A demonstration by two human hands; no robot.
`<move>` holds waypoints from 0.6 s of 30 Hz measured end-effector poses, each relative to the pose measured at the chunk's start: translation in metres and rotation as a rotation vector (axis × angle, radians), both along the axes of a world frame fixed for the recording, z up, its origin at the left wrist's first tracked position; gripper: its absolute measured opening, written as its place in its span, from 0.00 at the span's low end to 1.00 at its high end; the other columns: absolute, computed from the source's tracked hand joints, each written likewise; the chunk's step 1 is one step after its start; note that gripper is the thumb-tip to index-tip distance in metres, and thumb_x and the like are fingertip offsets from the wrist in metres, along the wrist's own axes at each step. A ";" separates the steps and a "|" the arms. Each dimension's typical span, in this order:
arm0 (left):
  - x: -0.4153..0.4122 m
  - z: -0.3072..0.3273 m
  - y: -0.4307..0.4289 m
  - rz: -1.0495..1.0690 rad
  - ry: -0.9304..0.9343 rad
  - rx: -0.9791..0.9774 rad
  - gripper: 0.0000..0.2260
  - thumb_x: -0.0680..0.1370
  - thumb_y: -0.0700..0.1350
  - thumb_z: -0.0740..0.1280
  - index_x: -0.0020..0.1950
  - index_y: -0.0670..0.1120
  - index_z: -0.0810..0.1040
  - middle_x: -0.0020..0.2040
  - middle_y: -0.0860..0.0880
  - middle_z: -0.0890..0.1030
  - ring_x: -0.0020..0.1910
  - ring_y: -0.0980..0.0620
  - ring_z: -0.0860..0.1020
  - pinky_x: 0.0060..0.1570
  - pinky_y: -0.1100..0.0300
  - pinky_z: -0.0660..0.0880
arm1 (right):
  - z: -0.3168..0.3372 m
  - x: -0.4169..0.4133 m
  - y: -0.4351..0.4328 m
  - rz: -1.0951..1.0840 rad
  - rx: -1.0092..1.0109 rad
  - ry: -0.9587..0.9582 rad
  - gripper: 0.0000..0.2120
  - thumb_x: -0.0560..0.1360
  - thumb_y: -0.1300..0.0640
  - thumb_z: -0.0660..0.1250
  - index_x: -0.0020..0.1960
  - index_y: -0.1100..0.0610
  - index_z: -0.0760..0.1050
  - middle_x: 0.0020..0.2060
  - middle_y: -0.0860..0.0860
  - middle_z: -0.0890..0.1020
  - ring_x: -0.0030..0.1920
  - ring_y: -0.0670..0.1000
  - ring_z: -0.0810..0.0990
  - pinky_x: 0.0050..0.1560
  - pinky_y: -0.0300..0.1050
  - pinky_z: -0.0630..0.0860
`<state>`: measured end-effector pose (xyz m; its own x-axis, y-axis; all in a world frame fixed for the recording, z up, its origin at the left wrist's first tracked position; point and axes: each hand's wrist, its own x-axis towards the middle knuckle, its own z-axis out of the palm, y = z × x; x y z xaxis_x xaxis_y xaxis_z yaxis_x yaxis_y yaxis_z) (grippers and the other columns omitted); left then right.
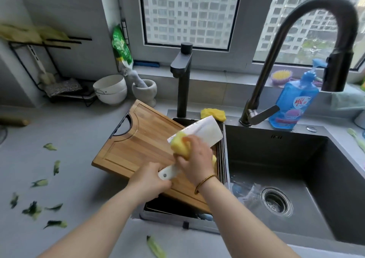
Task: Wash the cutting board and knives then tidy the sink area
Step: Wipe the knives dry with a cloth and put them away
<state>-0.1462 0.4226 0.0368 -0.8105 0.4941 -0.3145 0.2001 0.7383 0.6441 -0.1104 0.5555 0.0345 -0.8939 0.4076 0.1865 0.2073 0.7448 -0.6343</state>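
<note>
Two windows (189, 15) are set in a grey wall (65, 11) above a grey sill (217, 76); tower blocks (308, 21) are seen through them in daylight.

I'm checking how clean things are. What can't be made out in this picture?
Head view:
- Near half of the cleaver blade: covered by the sponge and right hand.
- Its handle: mostly wrapped by the left hand.
- Space under the board: hidden by it; only a blue bit shows.
- Leaf scraps on the counter: motion-blurred.
</note>
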 end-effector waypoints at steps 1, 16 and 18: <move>-0.002 0.000 -0.002 -0.004 -0.005 0.012 0.03 0.72 0.45 0.67 0.43 0.47 0.75 0.32 0.51 0.75 0.27 0.54 0.73 0.25 0.65 0.68 | -0.001 -0.001 -0.003 0.072 0.111 -0.042 0.22 0.74 0.52 0.64 0.67 0.52 0.65 0.67 0.48 0.65 0.65 0.51 0.64 0.63 0.42 0.57; -0.020 0.006 -0.024 -0.107 0.150 0.015 0.07 0.70 0.44 0.67 0.34 0.54 0.72 0.30 0.52 0.72 0.29 0.54 0.69 0.31 0.63 0.65 | 0.028 -0.048 0.062 -0.304 0.225 0.009 0.18 0.77 0.55 0.58 0.67 0.51 0.68 0.66 0.54 0.68 0.64 0.57 0.67 0.63 0.49 0.64; -0.023 0.006 -0.020 -0.117 0.179 -0.003 0.04 0.70 0.44 0.66 0.38 0.53 0.74 0.31 0.53 0.72 0.30 0.54 0.70 0.32 0.62 0.66 | 0.025 -0.050 0.048 -0.242 0.304 0.031 0.19 0.76 0.55 0.59 0.67 0.51 0.68 0.66 0.53 0.67 0.64 0.56 0.66 0.62 0.47 0.64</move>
